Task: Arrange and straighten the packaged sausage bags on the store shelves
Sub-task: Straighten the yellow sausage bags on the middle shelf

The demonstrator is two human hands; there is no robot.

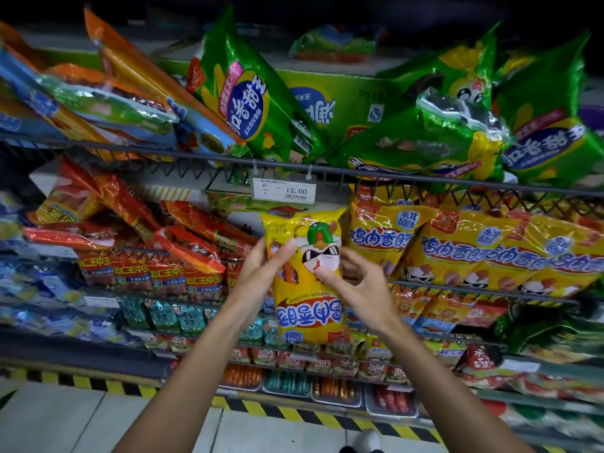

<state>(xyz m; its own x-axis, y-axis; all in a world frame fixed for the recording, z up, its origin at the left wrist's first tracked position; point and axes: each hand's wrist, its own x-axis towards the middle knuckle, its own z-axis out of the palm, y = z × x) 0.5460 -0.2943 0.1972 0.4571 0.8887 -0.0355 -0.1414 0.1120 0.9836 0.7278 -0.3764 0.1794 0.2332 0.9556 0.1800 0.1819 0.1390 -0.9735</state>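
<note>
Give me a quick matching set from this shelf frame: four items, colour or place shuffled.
1. held bag
2. corn sausage bags
3. price tag
4. red bags

A. top shelf, green
B. clipped to wire rail
C. left of the hands
D. yellow, print upside down

Pairs: 1-D, 2-A, 3-B, 4-C

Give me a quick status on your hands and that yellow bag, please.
Left hand and right hand both gripping yellow chicken sausage bag. Bag upside down, off the shelf. Nothing blocking.
</note>
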